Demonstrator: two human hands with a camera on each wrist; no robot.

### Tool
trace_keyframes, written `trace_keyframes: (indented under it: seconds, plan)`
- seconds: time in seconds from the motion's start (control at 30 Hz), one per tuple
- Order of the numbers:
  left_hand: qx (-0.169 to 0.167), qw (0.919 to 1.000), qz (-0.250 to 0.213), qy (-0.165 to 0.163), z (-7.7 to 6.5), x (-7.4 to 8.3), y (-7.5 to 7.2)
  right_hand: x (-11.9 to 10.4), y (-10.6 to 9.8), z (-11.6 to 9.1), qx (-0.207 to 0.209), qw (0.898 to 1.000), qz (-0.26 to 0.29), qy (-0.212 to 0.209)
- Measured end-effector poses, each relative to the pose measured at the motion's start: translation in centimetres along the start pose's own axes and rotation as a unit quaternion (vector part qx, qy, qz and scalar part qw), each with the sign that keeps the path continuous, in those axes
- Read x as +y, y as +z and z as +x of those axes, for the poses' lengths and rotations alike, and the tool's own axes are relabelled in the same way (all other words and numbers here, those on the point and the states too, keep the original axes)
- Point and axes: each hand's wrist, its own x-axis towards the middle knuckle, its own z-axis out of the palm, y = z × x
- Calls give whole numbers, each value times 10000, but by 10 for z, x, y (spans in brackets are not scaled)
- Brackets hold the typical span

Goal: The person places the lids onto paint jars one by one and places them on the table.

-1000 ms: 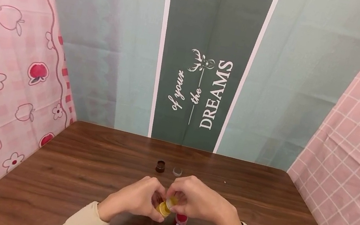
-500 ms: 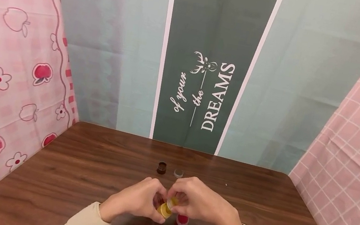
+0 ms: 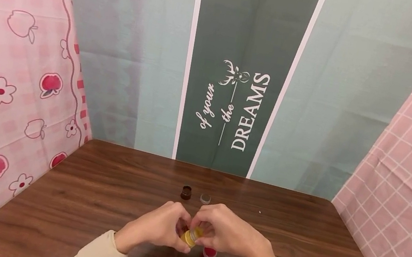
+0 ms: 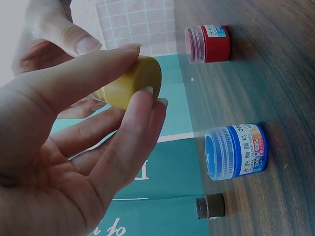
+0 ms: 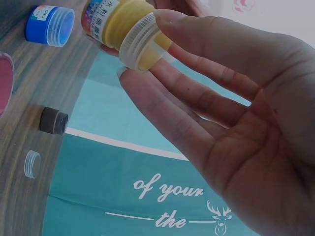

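A small jar of yellow paint [image 5: 115,24] lies tilted between the fingers of my left hand [image 3: 160,226]. In the left wrist view, the left thumb and fingertips grip its base end [image 4: 138,83]. My right hand [image 3: 231,231] pinches a clear ribbed lid [image 5: 140,42] at the jar's mouth, thumb on one side and fingers on the other. Just below the right hand, a red paint jar [image 3: 209,255] stands upright on the table. A blue paint jar [image 4: 236,151] shows in both wrist views; the hands hide it in the head view.
Farther back on the brown wooden table [image 3: 119,173] stand a small dark jar [image 3: 186,192] and, to its right, a loose clear lid [image 3: 205,199]. Fabric hangs behind the table [image 3: 118,62] and along both sides. A tiny white speck [image 3: 260,212] lies at right.
The clear lid has shifted slightly in the right fingers against the jar's mouth. Both hands stay almost in place; the head view has moved a little.
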Motion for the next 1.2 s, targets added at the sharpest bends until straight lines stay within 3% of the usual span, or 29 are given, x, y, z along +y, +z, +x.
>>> trace_keyframes:
  seconds: [0.43,0.77,1.2]
  plan:
    - [204,9998,59,-24,0,1,-2,0,2,3,54,10000,61,-30]
    - [324,9994,126,-42,0,1,-3,1,4,3,17,9994,287,213]
    - [441,9989,104,-109,1,1,-4,2,4,4,11,9987,162,486]
